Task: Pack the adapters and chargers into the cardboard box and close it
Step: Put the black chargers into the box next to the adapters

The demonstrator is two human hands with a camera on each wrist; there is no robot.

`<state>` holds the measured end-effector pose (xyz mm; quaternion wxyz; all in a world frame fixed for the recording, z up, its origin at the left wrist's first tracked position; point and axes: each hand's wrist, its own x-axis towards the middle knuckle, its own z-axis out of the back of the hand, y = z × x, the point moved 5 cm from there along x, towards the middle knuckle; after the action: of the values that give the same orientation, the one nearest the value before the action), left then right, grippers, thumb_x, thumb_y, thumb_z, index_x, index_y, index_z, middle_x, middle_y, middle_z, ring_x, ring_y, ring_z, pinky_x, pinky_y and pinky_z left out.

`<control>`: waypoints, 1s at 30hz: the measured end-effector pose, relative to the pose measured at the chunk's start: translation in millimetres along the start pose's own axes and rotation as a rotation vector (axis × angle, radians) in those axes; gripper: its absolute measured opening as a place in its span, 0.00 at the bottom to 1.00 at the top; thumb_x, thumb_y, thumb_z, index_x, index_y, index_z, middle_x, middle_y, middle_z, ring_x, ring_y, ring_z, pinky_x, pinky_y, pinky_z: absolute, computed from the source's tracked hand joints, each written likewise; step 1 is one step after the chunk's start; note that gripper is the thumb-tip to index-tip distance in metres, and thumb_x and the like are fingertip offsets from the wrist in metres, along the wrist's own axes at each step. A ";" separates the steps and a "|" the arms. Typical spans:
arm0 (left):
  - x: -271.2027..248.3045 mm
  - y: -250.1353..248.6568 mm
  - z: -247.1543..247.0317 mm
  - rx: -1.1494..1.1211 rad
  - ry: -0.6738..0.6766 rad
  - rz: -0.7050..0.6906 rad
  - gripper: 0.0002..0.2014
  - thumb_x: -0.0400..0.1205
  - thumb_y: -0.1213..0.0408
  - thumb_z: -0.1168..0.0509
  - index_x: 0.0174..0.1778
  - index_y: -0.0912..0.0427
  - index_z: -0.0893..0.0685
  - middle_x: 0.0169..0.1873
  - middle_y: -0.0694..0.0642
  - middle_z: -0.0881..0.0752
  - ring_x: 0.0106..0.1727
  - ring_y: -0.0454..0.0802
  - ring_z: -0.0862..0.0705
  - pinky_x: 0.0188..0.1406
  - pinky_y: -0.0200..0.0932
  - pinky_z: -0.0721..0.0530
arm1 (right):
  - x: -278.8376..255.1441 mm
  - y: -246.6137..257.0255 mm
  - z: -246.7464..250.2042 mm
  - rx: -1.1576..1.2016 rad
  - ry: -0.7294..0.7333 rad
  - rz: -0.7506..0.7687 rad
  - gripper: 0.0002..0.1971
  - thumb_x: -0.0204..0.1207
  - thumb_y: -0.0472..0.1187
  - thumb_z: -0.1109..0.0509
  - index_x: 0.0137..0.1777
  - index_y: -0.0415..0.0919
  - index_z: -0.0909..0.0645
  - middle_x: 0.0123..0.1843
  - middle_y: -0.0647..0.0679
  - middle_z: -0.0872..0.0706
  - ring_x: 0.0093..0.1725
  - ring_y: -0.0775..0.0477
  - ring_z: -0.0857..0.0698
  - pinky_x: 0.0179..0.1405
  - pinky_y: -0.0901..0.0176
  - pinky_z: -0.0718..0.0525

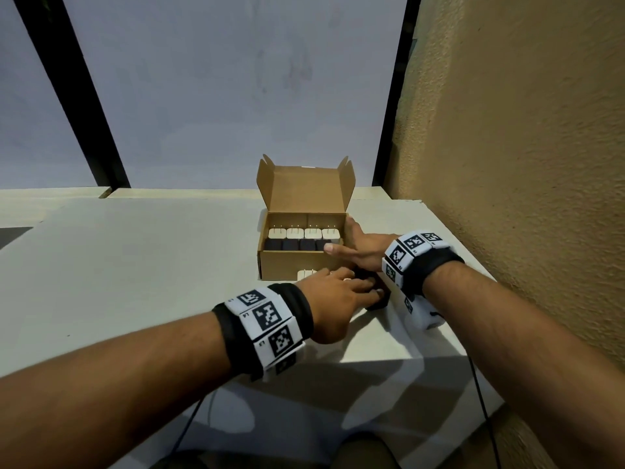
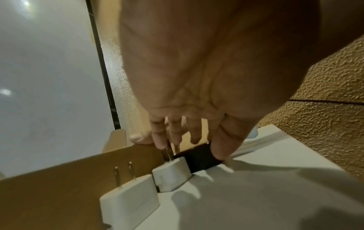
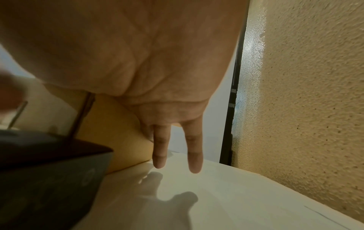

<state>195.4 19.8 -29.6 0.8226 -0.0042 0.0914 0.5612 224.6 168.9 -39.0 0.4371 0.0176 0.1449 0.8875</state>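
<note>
Cardboard box (image 1: pixel 297 265): open on the table (image 1: pixel 135 265), two rows of chargers inside.
Left hand (image 1: pixel 333 299): fingers curl around a black charger (image 2: pixel 199 158) beside the box front.
Right hand (image 1: pixel 358 248): fingers straight, steadying the box's right side.
Risk: the lifted charger may topple a neighbouring white charger (image 2: pixel 172 174).

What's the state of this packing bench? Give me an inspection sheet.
Surface: pale table, shadows near its front edge.
Job's things: box open, lid up; a row of four white adapters and a row of black ones inside. Two loose white adapters stand prongs up against its front wall, beside a black adapter.
Clutter: nothing seen.
Grips: left hand pinches the black adapter; right hand flat against the box's right side, fingers straight.
Cables: thin black cables hang below the wrists.
Surroundings: textured wall on the right; grey panels in black frames behind.
</note>
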 end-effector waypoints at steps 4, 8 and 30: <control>-6.9 6.8 1.0 -0.140 -0.039 0.018 0.32 0.83 0.63 0.39 0.83 0.47 0.41 0.78 0.52 0.33 0.76 0.55 0.32 0.74 0.52 0.29 | 7.8 0.4 -7.3 0.088 0.042 0.026 0.65 0.52 0.90 0.56 0.86 0.52 0.58 0.87 0.43 0.40 0.82 0.34 0.35 0.81 0.35 0.39; -19.8 17.5 -2.4 -0.278 -0.047 0.054 0.32 0.79 0.60 0.31 0.79 0.50 0.34 0.67 0.54 0.27 0.64 0.54 0.23 0.65 0.48 0.19 | 11.4 0.5 -11.0 0.158 0.040 0.042 0.68 0.45 0.92 0.56 0.86 0.54 0.58 0.87 0.46 0.40 0.83 0.36 0.36 0.81 0.34 0.38; -31.7 52.8 1.2 -0.440 -0.055 0.080 0.38 0.64 0.48 0.19 0.68 0.53 0.26 0.62 0.50 0.24 0.56 0.44 0.25 0.55 0.33 0.20 | 2.9 3.0 -9.2 0.161 0.063 0.025 0.59 0.60 0.83 0.48 0.86 0.53 0.61 0.87 0.46 0.40 0.81 0.36 0.32 0.81 0.39 0.36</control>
<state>135.7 10.2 -18.4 0.7813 -0.1644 -0.0557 0.5996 219.1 167.3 -47.3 0.4183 0.0264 0.2292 0.8785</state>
